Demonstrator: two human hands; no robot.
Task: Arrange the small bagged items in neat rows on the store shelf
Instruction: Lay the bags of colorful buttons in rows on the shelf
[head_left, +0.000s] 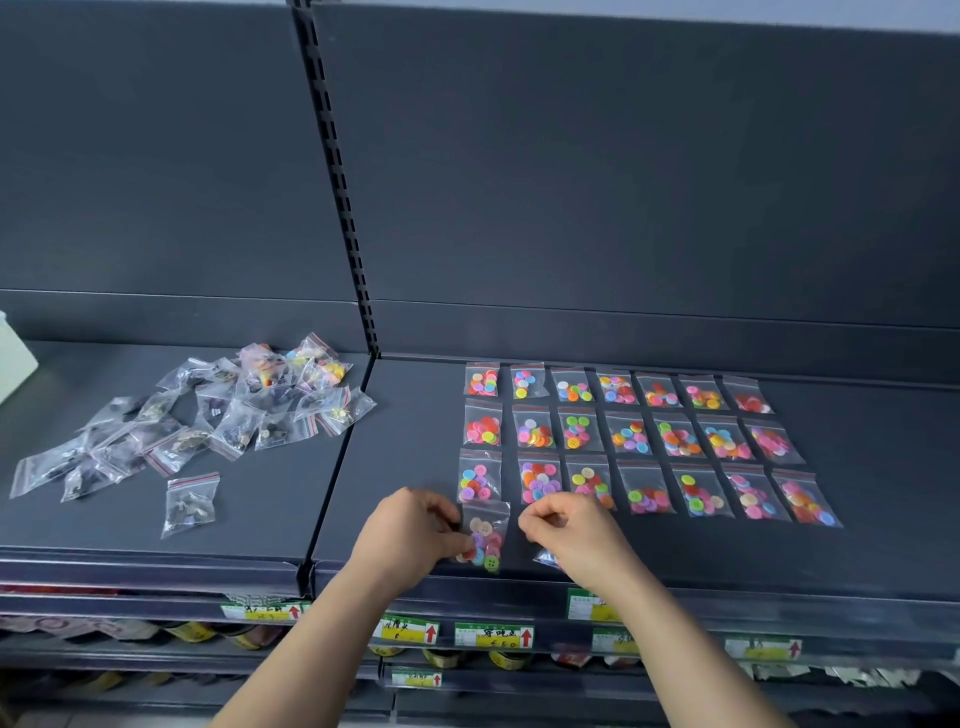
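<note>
Small clear zip bags of coloured buttons lie in three neat rows (631, 436) on the right part of the dark grey shelf (883, 467). One more button bag (485, 538) lies flat at the left end, starting a fourth row near the front edge. My left hand (410, 530) pinches that bag's left edge with curled fingers. My right hand (569, 530) hovers just right of the bag with fingers curled; a bit of clear plastic (546, 558) shows under its palm, and whether it grips that plastic is hidden.
A loose pile of unsorted bags (218, 410) with darker contents covers the left shelf section, one single bag (189, 504) lying apart in front. A slotted upright post (343, 208) divides the sections. Price tags (493, 635) and lower shelves with goods sit below.
</note>
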